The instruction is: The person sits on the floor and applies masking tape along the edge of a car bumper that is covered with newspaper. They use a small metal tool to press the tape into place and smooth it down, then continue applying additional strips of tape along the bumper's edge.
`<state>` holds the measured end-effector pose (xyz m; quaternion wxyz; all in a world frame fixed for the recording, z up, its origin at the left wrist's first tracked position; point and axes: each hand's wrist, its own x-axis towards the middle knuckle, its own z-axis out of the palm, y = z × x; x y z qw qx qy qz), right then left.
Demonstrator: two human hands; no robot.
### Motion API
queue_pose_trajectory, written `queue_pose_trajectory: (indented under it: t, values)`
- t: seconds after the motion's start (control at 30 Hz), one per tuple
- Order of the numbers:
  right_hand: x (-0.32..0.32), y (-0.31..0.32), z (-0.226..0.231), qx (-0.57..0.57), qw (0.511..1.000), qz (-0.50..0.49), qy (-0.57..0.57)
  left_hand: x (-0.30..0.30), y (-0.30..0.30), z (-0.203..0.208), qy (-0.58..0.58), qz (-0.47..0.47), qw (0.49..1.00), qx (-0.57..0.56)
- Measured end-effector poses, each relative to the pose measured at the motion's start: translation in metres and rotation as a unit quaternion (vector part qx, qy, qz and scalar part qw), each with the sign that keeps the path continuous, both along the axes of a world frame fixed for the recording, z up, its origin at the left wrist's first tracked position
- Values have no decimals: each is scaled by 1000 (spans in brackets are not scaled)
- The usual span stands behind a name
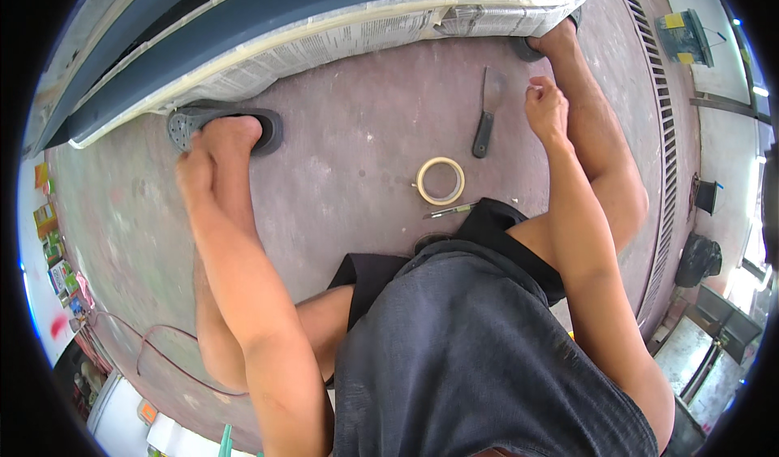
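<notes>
My left hand (195, 173) hangs beside my left ankle, just behind a grey clog (272, 131); its fingers are blurred and partly hidden. In front of my right shin my right hand (548, 109) is closed, fingers curled in; whatever it may hold is hidden. Left of that hand, a putty knife (483, 134) with a black handle lies on the floor. Nearer to me, a roll of cream masking tape (460, 183) lies flat with its end slightly lifted. A slim utility knife (451, 211) rests just below the roll, close to my black shorts.
Ahead spans a dark blue panel (324, 20), its lower edge covered with newspaper (349, 41) and tape. A floor grate (667, 124) runs along the right. A bucket (686, 36) stands at the far right. A thin red hose (174, 329) curves over the floor at left.
</notes>
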<state>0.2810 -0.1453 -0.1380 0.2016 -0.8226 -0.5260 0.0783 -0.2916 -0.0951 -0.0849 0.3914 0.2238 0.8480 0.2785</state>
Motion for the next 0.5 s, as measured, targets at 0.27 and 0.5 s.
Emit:
queue_pose_trajectory:
  t: [0.27, 0.5]
  values:
    - [-78, -42, 9, -151, 931, 321, 83, 58, -22, 46, 84, -80, 992, -55]
    - [-111, -115, -1, -339, 737, 575, -106, 78, -35, 55, 128, -110, 985, -41]
